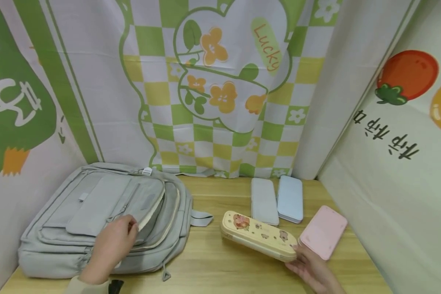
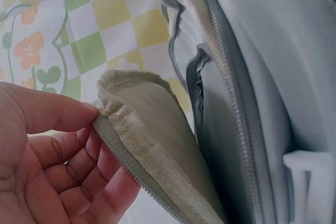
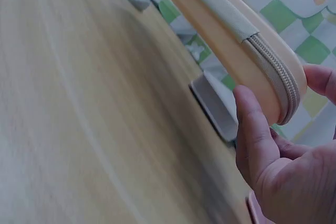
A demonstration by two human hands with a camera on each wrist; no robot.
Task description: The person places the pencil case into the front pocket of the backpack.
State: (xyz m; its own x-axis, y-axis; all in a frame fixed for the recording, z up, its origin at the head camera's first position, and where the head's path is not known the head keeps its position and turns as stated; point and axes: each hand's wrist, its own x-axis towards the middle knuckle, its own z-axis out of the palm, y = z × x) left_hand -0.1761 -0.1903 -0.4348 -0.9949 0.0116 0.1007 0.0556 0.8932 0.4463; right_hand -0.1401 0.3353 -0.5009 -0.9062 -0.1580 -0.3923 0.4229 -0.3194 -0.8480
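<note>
Nearest lies the wooden worktop, with room between the grey backpack and the raised yellow case. The left hand pinches the backpack's unzipped flap edge; the right hand grips the case's near end, beside a pink box.

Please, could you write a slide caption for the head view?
Left hand pinches the open flap of a gray backpack; right hand holds a yellow case.

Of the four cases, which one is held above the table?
The yellow case, gripped by the right hand; the white case, blue case and pink case lie on the table.
</note>
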